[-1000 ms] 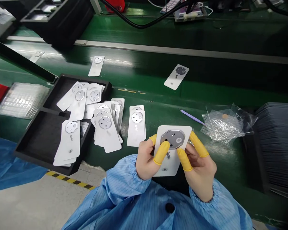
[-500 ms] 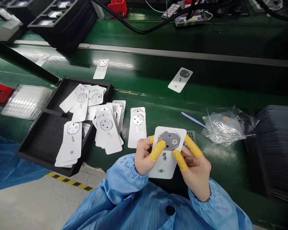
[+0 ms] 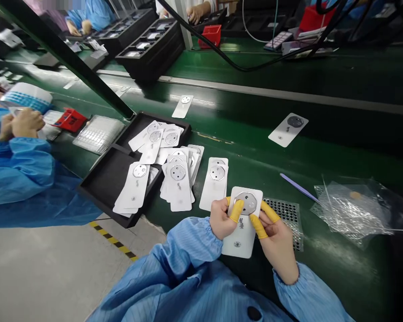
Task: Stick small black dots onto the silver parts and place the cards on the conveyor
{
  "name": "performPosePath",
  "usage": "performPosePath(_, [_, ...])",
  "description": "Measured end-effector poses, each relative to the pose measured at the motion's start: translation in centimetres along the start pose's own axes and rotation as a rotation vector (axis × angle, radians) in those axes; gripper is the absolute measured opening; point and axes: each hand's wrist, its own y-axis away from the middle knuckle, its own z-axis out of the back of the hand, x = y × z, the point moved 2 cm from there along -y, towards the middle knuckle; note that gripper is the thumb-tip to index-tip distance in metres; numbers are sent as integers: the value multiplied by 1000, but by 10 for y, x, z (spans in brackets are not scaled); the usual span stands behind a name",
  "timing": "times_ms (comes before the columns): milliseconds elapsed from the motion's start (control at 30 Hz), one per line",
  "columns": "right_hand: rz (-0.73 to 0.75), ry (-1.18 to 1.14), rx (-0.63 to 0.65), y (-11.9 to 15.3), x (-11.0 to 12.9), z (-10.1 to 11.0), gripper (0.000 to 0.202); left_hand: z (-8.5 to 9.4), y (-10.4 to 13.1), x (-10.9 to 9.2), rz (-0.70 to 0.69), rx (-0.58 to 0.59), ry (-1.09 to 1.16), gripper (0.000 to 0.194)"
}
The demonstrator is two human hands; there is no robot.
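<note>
Between my two hands is a white phone back cover [image 3: 237, 247] with an octagonal silver camera plate near its top and dark printing below. My left hand [image 3: 221, 220] pinches its left edge, the yellow-cotted thumb lying on the plate. On the other edge, my right hand [image 3: 278, 237] grips it, with its thumb by the plate's lower right side and fingers partly hidden behind. A sheet of round black stickers [image 3: 290, 213] lies under and beside my right hand. Just left of my hands, two overlapping covers [image 3: 206, 193] rest on the green bench, beside a fanned pile of covers [image 3: 181, 197].
A black tray [image 3: 102, 181] holds more covers at the left. Purple tweezers [image 3: 298, 187] and clear plastic bags [image 3: 359, 210] lie to the right. Single covers [image 3: 282, 136] sit farther back. A co-worker's hands [image 3: 27, 123] are at far left, near a red bin [image 3: 70, 120].
My view has swung left, so the bench things appear farther right and a co-worker has come into sight. Both hands still grip the cover, which is tilted slightly differently.
</note>
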Motion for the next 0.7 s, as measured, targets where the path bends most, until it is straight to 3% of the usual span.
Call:
performPosePath(133, [41,127,49,2,-14,11,46,30,-40,14,-18,12,-152,40])
performPosePath(233, [87,316,33,0,-7,35,48,61,-71,19,-25,-112,-285,32])
performPosePath(333, [131,649,45,-34,8,61,50,73,-84,19,-78,-241,-375,47])
performPosePath(433, [190,1114,15,-110,20,84,56,59,-73,13,-274,-333,-569,55])
performPosePath(567, [194,1307,44,-222,16,105,66,22,-45,3,-446,-233,-665,54])
performPosePath(633, [171,1384,128,-255,7,111,64,9,-34,2,-439,-176,-631,52])
performPosePath(700, [163,1442,219,-269,-2,115,52,4,-27,2,-411,-149,-590,49])
